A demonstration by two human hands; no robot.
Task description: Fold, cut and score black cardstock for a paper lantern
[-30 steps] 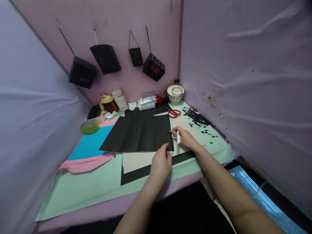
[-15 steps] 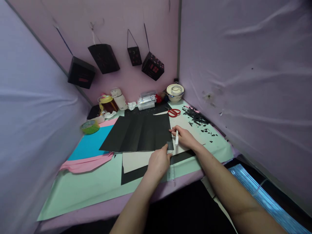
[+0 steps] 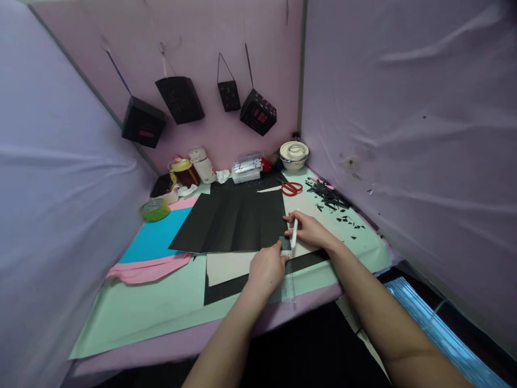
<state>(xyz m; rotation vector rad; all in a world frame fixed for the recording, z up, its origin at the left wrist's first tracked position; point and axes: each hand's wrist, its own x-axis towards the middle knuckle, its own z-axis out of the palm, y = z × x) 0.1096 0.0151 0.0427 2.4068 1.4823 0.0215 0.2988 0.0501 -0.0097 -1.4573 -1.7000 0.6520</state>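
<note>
Black paper (image 3: 234,221) lies creased at table centre, where we find our left hand (image 3: 264,269) now pinching a clear ruler (image 3: 287,280) newly drawn to its 5 o'clock corner, right hand (image 3: 309,230) gripping a white pen (image 3: 294,233) beside it.

A second ago your left hand (image 3: 264,269) was pinching the near right corner of the black sheet (image 3: 234,223) with no ruler showing. Now it presses a clear ruler (image 3: 287,269) against that corner, the ruler running toward you over the table edge. Your right hand (image 3: 309,230) has tipped the white pen (image 3: 294,233) more upright, beside the ruler's far end.
</note>
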